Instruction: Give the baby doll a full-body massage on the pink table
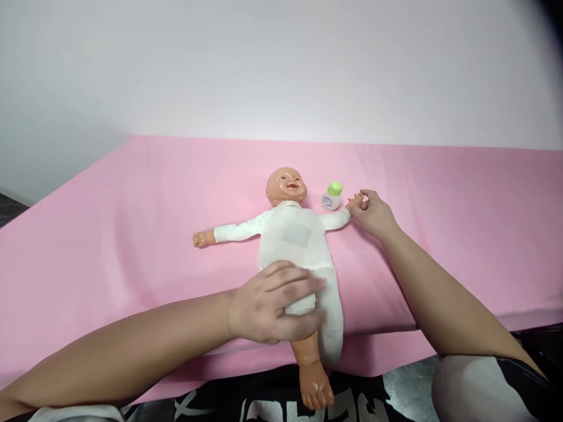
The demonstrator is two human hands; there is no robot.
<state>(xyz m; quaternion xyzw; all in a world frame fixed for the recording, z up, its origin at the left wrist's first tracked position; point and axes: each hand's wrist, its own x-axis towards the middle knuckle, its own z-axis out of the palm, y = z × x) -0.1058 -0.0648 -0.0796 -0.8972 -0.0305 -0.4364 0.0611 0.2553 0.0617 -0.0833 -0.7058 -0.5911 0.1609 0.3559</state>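
A baby doll (292,234) with a white cloth body lies face up on the pink sheet, its head away from me and its arms spread. My left hand (281,302) is wrapped round the doll's leg on the left, whose bare foot sticks out toward me. The doll's other leg lies beside it, its foot out of sight. With thumb and fingers, my right hand (373,215) pinches the doll's small hand on the right side. Just left of that small hand, a clear bottle (331,197) with a green cap is near the doll's head.
The pink sheet (461,234) covers a wide table, whose near edge runs just in front of my body. Behind it stands a pale wall. The doll's other arm reaches out to the left.
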